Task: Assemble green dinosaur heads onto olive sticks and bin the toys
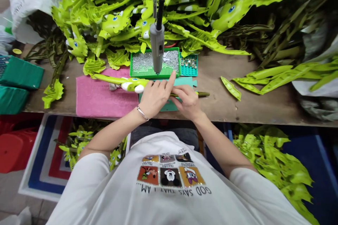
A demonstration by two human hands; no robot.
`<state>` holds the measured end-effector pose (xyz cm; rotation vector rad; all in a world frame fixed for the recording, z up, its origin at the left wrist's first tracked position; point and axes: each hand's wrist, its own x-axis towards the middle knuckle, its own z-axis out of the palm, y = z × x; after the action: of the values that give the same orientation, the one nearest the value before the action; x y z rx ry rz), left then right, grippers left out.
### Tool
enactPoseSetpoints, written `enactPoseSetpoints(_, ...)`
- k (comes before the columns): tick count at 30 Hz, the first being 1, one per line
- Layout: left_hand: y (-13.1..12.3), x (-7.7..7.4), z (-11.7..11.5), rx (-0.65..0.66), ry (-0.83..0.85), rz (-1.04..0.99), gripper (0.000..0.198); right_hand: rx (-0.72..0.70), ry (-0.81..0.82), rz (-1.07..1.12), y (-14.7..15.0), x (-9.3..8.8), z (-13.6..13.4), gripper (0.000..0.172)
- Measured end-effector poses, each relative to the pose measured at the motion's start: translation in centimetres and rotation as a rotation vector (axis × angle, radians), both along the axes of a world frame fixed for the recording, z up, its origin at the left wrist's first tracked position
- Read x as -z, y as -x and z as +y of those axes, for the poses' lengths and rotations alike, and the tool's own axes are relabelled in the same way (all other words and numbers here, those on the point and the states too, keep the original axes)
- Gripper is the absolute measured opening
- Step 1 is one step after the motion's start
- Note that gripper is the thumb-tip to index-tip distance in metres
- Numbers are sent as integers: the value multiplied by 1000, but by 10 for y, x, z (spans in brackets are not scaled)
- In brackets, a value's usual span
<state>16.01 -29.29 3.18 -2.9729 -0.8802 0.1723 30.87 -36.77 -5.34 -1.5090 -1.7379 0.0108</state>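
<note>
A lime-green plastic toy creature (134, 85) with white parts and a dark olive end lies across a turquoise mat (169, 106). My left hand (156, 99) is closed over its middle, index finger stretched toward the screw tray. Close against it, my right hand (187, 101) pinches the toy's olive part, whose tip sticks out to the right. The stretch of toy under my fingers is hidden. Just above my hands hangs a grey electric screwdriver (157, 47), its tip pointing down. Behind it sits a green tray (155, 76) of small silvery screws.
Small round metal pieces lie in a teal tray (195, 66). A pink cloth (105, 102) covers the table at left. Lime-green toy parts (116, 24) are heaped along the back. One loose green shell (230, 88) lies at right. Below the edge, green parts (274, 161) fill a blue bin.
</note>
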Motion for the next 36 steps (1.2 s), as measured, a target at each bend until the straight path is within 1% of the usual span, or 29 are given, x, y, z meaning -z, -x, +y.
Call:
enactPoseSetpoints(2,-2,8,9,24,-31,-64,58,25,-51,10,1,-1,5,23)
enactPoseSetpoints(3,-3,12,14,56,-52,-95,54,35,-89,16,1,-1,8,23)
enactPoseSetpoints(6,-2,21,31,191,-133,-172,46,64,-177,22,3,0,15,22)
enactPoseSetpoints(9,-1,27,44,295,-184,-222,38,110,-181,-2,4,0,21,20)
enactPoseSetpoints(12,-4,29,49,323,-224,-223,31,107,-167,-23,4,-2,26,17)
enactPoseSetpoints(14,-5,28,48,293,-257,-209,28,74,-131,-22,-1,-4,27,17)
enactPoseSetpoints(16,-5,24,47,258,-263,-193,31,38,-90,-16,-12,-3,23,19)
enactPoseSetpoints(17,-4,21,45,248,-253,-179,35,26,-73,-11,-20,-1,20,24)
enactPoseSetpoints(19,-5,16,42,238,-224,-143,38,37,-48,34,-39,7,10,40)
enactPoseSetpoints(20,-6,14,39,232,-211,-130,36,59,-28,79,-48,13,4,45)
enactPoseSetpoints(21,-10,14,35,225,-199,-127,34,84,1,133,-57,19,-2,45)
enactPoseSetpoints(23,-22,16,24,231,-180,-148,30,128,64,231,-69,32,-11,33)
enactPoseSetpoints(25,-40,23,11,263,-160,-170,27,149,84,281,-73,42,-14,22)
enactPoseSetpoints(26,-49,27,6,275,-152,-174,25,153,65,292,-73,45,-14,19)
enactPoseSetpoints(28,-65,35,-2,289,-140,-165,28,160,1,301,-72,48,-13,17)
enactPoseSetpoints(31,-75,41,-1,352,-123,-137,34,153,-54,258,-73,47,-10,16)
enactPoseSetpoints(34,-74,42,8,438,-111,-102,34,144,-40,201,-74,45,-11,14)
enactPoseSetpoints(36,-73,42,10,453,-95,-82,34,136,-46,189,-74,45,-13,12)
